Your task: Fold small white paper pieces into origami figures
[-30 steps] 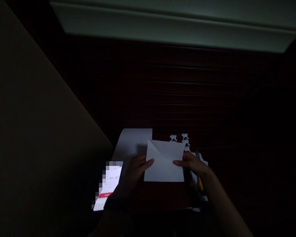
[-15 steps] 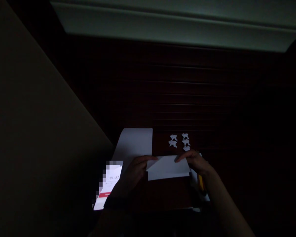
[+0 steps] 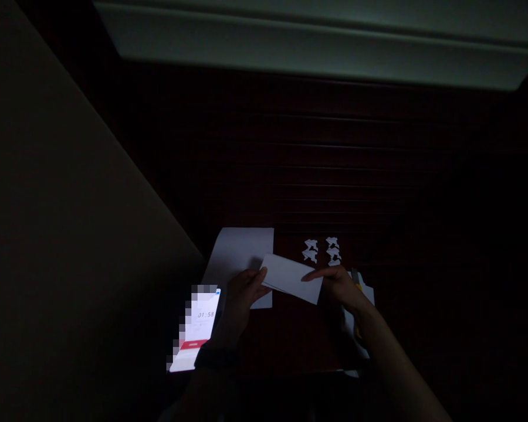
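A folded sheet of white paper (image 3: 288, 276) is held up over the dark table, tilted down to the right. My left hand (image 3: 246, 287) pinches its left end, thumb on top and fingers underneath. At the other end, my right hand (image 3: 338, 286) grips the paper, with its index finger lying along the upper face. The right hand's other fingers are partly hidden in the dark. Beyond the right hand lie several small folded paper shapes (image 3: 310, 254) in two columns. Larger white paper sheets (image 3: 242, 249) lie flat behind my left hand.
A lit phone (image 3: 198, 328) showing a timer lies left of my left wrist. Under my right forearm are white paper pieces (image 3: 368, 293) and a yellow-handled tool (image 3: 358, 333), mostly covered. A pale wall (image 3: 70, 205) rises on the left.
The paper has gone from level to tilted, its left end raised, and its fold now looks closed into a narrower strip. My left hand has shifted up with it.
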### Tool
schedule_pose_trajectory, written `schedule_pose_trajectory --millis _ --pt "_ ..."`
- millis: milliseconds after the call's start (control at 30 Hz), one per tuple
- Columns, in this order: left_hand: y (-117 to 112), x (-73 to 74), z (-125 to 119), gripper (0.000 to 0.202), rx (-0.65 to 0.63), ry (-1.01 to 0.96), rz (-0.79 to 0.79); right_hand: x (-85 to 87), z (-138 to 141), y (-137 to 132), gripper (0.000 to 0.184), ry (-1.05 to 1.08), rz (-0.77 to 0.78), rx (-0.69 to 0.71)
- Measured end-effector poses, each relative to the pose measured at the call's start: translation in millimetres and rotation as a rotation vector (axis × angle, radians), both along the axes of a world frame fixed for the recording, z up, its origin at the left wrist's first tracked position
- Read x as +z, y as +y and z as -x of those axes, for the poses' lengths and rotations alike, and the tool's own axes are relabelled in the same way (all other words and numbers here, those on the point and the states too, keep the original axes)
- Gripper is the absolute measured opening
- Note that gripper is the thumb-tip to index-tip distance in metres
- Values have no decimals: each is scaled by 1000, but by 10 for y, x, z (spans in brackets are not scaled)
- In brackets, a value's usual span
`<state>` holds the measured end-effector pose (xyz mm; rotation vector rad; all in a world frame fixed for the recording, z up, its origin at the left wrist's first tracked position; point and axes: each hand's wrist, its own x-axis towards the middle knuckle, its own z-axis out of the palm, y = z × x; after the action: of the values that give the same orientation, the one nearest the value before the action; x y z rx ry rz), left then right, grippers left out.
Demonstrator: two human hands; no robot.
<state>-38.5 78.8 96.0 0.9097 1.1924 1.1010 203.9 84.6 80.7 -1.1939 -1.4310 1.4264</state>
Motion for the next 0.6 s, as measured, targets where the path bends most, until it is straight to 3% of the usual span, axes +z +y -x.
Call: schedule_pose_trajectory --millis 67,167,233,300,400,467,600 --pt "30 -65 4 33 54 36 -24 134 -89 -28 27 21 57 196" --pt "64 -115 8 35 63 66 -31 314 -232 -69 68 93 167 377" --pt "70 -126 -4 33 33 99 -47 356 -261 -89 79 185 179 330" --pt "59 -133 -36 29 -39 142 -87 324 -193 -105 74 244 159 240" --pt "19 -153 -114 25 -178 202 -152 177 57 -124 58 236 157 115" --pt "-6 -173 -168 24 -250 234 -186 56 240 -125 57 191 176 98" --pt "-14 -240 -250 25 -261 239 -225 -150 438 -87 46 135 57 -24"
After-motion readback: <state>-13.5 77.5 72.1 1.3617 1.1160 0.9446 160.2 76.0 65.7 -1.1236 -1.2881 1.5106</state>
